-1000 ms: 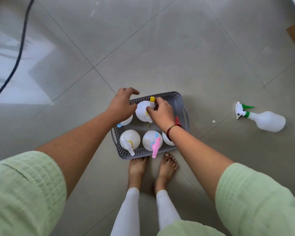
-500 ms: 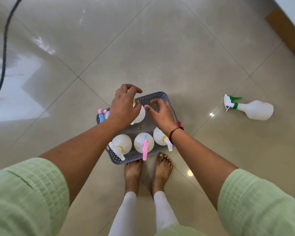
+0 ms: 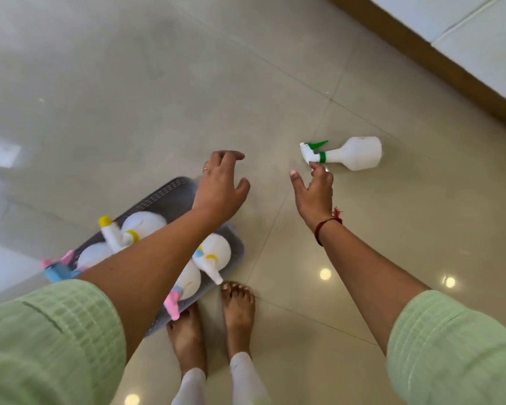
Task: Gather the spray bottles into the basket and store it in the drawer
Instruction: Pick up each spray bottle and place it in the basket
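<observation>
On pale floor tiles, a green-triggered spray bottle lies sideways; right hand reaches near it, fingers spread, empty. Left hand, open and empty, hovers beside the grey basket.

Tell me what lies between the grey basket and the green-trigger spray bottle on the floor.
In the head view, only bare floor tile lies there; the open left hand and right hand hang over it, between the basket and the green-trigger bottle.

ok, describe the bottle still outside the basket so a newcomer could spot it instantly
On the tiled floor, right of the grey basket, just beyond the right hand, one white bottle lies on its side. It alone has a green trigger; those in the basket are pink, blue or yellow.
</observation>
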The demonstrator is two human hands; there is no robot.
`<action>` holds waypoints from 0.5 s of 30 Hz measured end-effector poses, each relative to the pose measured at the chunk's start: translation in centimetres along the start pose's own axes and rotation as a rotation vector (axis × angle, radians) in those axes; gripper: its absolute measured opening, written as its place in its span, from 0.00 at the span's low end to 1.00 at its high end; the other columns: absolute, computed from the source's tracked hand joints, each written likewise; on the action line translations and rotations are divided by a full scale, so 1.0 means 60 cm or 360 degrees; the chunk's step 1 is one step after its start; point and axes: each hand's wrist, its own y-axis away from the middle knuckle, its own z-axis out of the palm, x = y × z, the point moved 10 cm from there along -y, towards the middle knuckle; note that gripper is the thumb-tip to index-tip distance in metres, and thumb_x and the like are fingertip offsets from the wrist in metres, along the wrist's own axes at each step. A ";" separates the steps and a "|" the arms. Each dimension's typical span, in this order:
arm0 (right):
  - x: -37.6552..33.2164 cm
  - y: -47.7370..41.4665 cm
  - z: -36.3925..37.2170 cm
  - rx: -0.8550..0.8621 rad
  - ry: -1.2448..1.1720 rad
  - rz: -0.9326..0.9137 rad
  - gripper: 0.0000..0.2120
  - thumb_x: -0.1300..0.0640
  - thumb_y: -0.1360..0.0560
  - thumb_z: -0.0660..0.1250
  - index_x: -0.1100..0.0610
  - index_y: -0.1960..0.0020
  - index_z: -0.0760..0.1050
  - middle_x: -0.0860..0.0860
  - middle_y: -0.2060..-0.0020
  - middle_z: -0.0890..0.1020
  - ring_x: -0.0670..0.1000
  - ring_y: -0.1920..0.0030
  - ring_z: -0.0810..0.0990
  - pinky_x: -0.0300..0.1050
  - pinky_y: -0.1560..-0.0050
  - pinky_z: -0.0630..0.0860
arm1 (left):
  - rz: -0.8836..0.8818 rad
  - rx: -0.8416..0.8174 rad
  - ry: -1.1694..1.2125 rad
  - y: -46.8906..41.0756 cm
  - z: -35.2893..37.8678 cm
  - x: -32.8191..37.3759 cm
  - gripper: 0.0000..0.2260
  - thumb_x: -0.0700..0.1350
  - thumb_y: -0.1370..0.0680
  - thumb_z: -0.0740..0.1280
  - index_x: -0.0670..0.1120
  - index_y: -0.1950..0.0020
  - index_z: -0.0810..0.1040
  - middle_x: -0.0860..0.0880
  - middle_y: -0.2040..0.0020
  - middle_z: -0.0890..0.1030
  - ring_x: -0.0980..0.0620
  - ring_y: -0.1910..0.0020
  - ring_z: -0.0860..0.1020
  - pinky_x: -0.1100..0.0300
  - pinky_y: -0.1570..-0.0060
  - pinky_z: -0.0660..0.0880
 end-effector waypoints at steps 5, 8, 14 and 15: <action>0.051 -0.103 -0.006 0.0058 0.0377 -0.0133 0.30 0.45 0.25 0.64 0.58 0.29 0.62 0.57 0.32 0.66 0.61 0.37 0.72 0.51 0.40 0.71 | 0.0057 -0.0151 -0.0100 -0.083 0.116 0.008 0.20 0.44 0.23 0.63 0.46 0.32 0.68 0.43 0.32 0.67 0.42 0.31 0.66 0.52 0.36 0.68; 0.075 -0.161 0.016 -0.0038 0.0606 -0.0153 0.34 0.47 0.26 0.66 0.59 0.26 0.57 0.54 0.25 0.58 0.62 0.35 0.72 0.51 0.39 0.71 | 0.0136 -0.0272 -0.0158 -0.130 0.177 -0.003 0.20 0.44 0.23 0.64 0.46 0.31 0.68 0.42 0.32 0.68 0.41 0.31 0.67 0.51 0.34 0.66; 0.105 -0.214 0.102 -0.0373 0.0912 -0.0218 0.44 0.51 0.28 0.70 0.55 0.22 0.45 0.55 0.24 0.57 0.60 0.31 0.69 0.53 0.35 0.68 | 0.0033 -0.0292 -0.0136 -0.156 0.209 -0.074 0.18 0.45 0.23 0.64 0.47 0.33 0.71 0.41 0.33 0.69 0.42 0.34 0.70 0.53 0.35 0.66; 0.106 -0.217 0.107 -0.0375 0.0951 -0.0196 0.44 0.53 0.28 0.70 0.56 0.22 0.46 0.56 0.26 0.59 0.61 0.31 0.69 0.53 0.35 0.68 | 0.0034 -0.0318 -0.0110 -0.153 0.212 -0.082 0.18 0.44 0.23 0.64 0.46 0.34 0.72 0.42 0.34 0.70 0.43 0.35 0.72 0.54 0.37 0.67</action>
